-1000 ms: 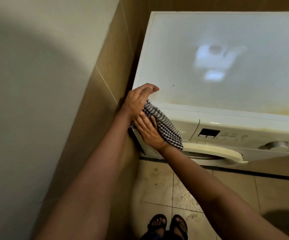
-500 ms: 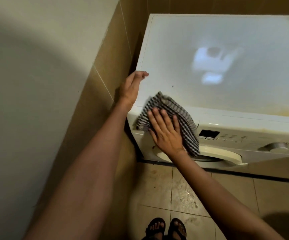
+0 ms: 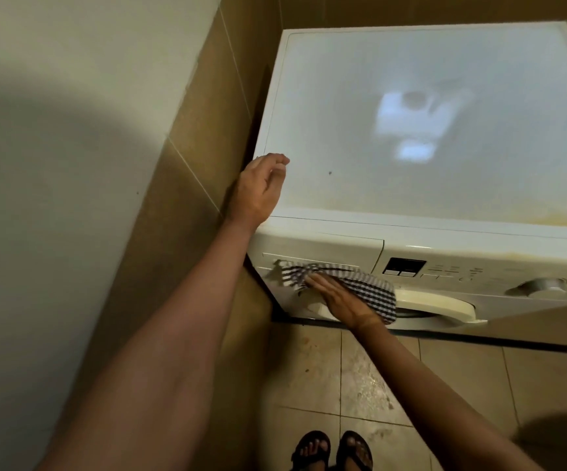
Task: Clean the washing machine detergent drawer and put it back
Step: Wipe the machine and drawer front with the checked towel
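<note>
Cloth (image 3: 363, 287) and right hand (image 3: 338, 298) slid lower, flat fingers pressing it on closed detergent drawer (image 3: 322, 248); left hand (image 3: 258, 192) relaxed, empty.

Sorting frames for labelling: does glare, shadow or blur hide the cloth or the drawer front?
Head view: a blurred bright reflection glares on the machine top. Head view: a broad shadow darkens the left wall. The checked cloth under the right hand is dim but sharp, and the drawer front is readable.

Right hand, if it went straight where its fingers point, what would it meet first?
The right hand would first push into the bunched end of the checked cloth on the drawer front; beyond that, probably the tiled wall.
</note>
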{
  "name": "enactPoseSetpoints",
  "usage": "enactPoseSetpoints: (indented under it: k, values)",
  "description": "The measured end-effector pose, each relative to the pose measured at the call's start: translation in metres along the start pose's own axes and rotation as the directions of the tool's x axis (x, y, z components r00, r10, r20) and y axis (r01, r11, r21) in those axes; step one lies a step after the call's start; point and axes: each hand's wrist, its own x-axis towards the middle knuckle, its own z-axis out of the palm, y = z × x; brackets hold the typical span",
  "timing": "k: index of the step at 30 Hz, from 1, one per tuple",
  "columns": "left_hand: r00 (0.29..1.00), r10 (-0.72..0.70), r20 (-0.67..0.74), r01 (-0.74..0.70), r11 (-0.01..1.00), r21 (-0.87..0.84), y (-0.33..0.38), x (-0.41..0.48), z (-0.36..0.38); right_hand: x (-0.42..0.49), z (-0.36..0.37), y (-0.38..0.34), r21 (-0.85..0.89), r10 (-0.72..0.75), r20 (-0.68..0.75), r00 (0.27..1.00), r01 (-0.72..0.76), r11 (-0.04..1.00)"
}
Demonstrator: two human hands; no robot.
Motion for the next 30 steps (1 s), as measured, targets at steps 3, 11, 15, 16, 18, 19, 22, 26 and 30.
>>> enactPoseSetpoints:
  k: [3,11,15,16,18,19,22,26,30]
  values:
    - [0.996,0.082,-0.024,-0.080,0.995,0.058,0.006,-0.004,0.000,-0.029,-0.019,0.019,-0.319,0.032,-0.165,0.986,-0.084,0.944]
    - [0.993,0.114,-0.038,-0.106,0.979,0.172,0.001,0.002,0.005,0.038,-0.068,-0.007,-0.522,-0.031,-0.612,0.790,-0.374,0.767]
    - [0.992,0.129,-0.002,-0.125,0.968,0.218,-0.001,0.003,0.006,0.040,-0.047,-0.001,-0.735,-0.315,-0.417,0.853,-0.113,0.668]
    - [0.992,0.128,-0.002,-0.124,0.968,0.219,0.000,0.002,0.007,0.030,-0.044,0.005,-0.753,-0.315,-0.383,0.868,-0.096,0.651]
    - [0.993,0.117,-0.007,-0.113,0.970,0.216,0.002,0.001,0.007,0.010,-0.043,0.016,-0.747,-0.306,-0.407,0.861,-0.120,0.654]
    - [0.993,0.114,-0.006,-0.110,0.970,0.215,0.003,0.000,0.008,-0.005,-0.045,0.023,-0.723,-0.296,-0.450,0.843,-0.149,0.675]
    - [0.993,0.114,-0.008,-0.110,0.970,0.219,0.005,-0.001,0.008,-0.060,-0.053,0.051,-0.649,-0.196,-0.518,0.833,-0.234,0.724]
    - [0.994,0.110,0.008,-0.108,0.960,0.258,0.000,0.002,0.011,-0.119,-0.088,0.089,-0.603,-0.034,-0.605,0.795,-0.430,0.672]
    - [0.990,0.140,-0.006,-0.130,0.933,0.335,-0.002,0.002,0.013,-0.134,-0.135,0.109,-0.271,0.354,-0.708,0.611,-0.698,0.663]
